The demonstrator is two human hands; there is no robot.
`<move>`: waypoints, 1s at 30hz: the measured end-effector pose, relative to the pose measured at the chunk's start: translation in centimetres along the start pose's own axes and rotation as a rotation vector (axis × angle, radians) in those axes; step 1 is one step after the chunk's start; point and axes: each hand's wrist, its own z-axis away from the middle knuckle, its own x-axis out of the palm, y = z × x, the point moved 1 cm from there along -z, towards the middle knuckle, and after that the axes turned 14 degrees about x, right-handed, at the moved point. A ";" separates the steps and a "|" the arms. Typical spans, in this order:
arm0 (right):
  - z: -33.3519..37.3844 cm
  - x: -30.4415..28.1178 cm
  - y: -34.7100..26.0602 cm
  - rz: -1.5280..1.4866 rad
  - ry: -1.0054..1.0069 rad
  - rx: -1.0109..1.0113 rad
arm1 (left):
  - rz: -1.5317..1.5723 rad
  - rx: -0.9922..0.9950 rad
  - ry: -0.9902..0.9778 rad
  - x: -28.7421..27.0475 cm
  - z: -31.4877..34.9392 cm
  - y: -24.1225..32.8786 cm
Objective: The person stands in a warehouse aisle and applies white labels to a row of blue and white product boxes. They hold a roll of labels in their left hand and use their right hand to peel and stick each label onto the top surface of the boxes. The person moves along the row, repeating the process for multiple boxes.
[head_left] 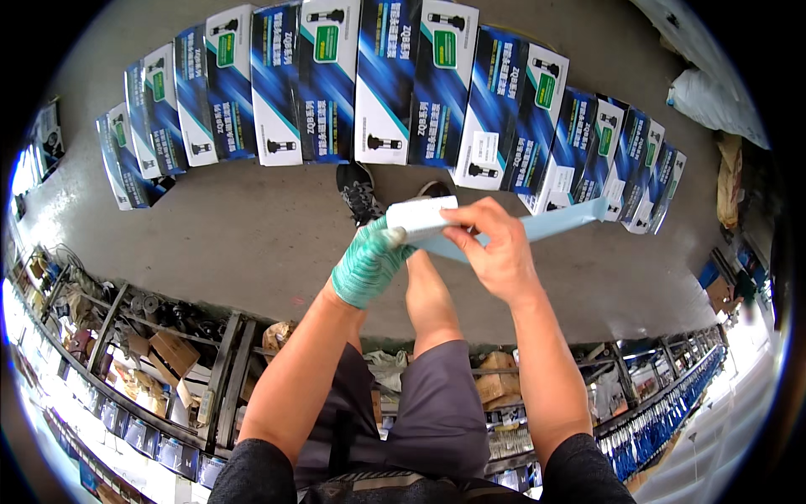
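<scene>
From my head view, here I am above the grey floor (252,227), both arms stretched out in front of me. My left hand (367,267), in a green striped glove, has its fingers curled snugly around the left end of a white roll (424,216), which sits up in the air just beyond my knees! Over to the right hand (499,252), bare: fingers bent and drawn close together, tips touching the roll's right end, though whether they pinch the roll or the strip there, I cannot tell. And there goes that pale blue strip (562,221), passing behind my right hand and reaching out to the right, its tip in front of the boxes. What a line-up on the far side: blue, white and black boxes (386,84) standing side by side on the floor in a long curve from left to right. My dark shoe (361,195) is just on the near side of them. Far right, white bags (718,105); close to me, a crowded rack (227,378), a cardboard box (499,380) among its load.
</scene>
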 end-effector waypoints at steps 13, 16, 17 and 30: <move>2.8 2.8 -2.0 -0.060 0.109 -0.223 | 0.002 -0.145 0.507 -5.9 1.5 -2.2; -0.1 6.8 -2.2 -0.577 0.119 0.220 | -0.310 -0.099 0.539 -11.5 2.0 -1.0; -2.3 8.5 -1.5 -0.765 0.184 0.273 | -0.500 -0.071 0.483 -13.1 2.3 -0.5; -21.2 22.8 9.2 -1.190 0.796 0.633 | -0.849 -0.106 0.073 -25.0 3.3 8.4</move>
